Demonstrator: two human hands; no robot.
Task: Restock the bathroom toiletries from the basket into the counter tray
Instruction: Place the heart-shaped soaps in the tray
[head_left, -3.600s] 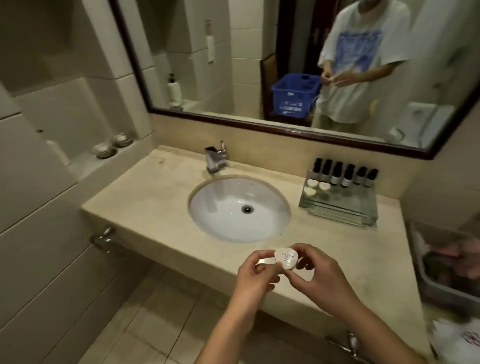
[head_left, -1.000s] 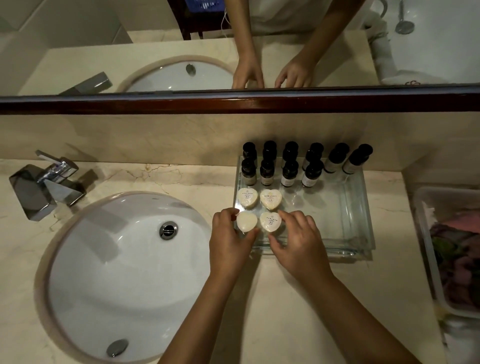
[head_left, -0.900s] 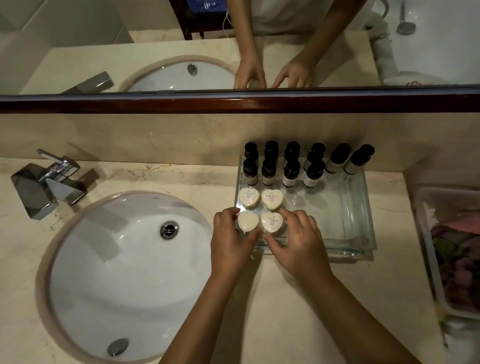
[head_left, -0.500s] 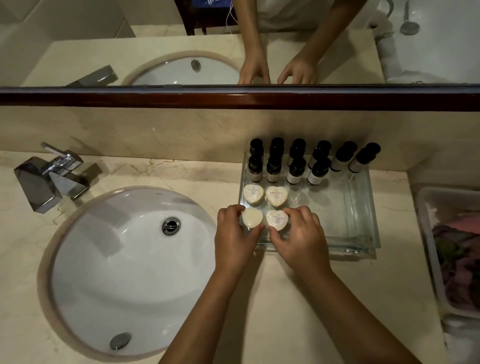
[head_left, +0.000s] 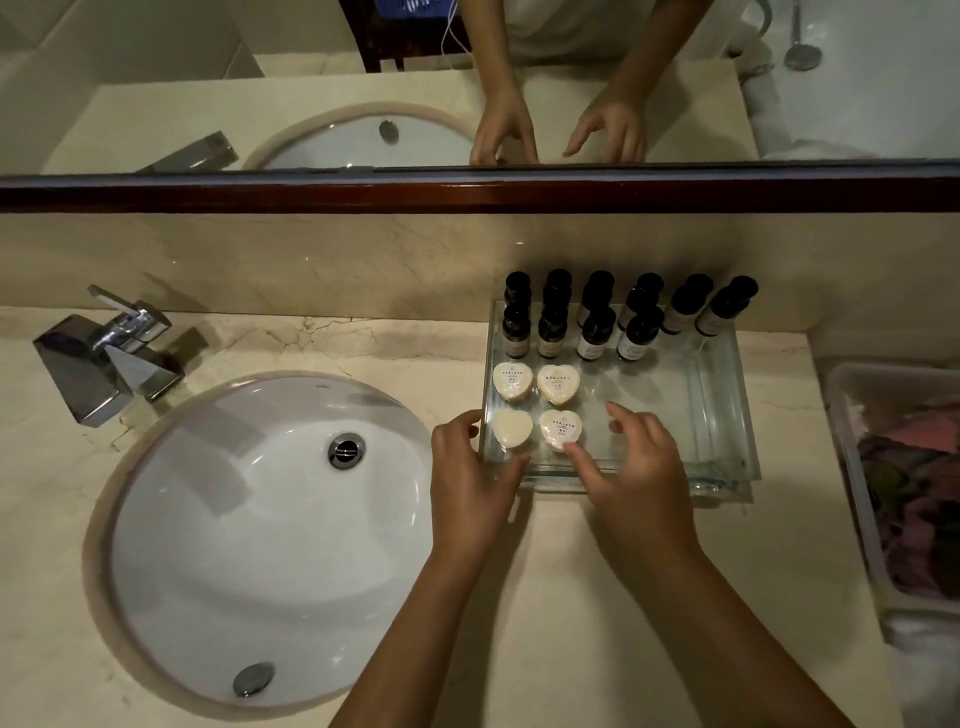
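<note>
Grip: left hand (head_left: 467, 478), right hand (head_left: 636, 470), fingers apart | glass tray (head_left: 727, 415): four heart soaps (head_left: 558, 383), ten dark-capped bottles (head_left: 595, 332)

Inside the glass tray (head_left: 691, 415), bare room lies at 3 o'clock of the heart soaps (head_left: 558, 383); dark bottles (head_left: 596, 332) block the 12 o'clock edge

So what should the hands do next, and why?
Probably pull the left hand and right hand back from the tray. The four heart soaps sit in a neat square and no fingers grip them, so that job looks done. The tray's right half is bare for more.
</note>
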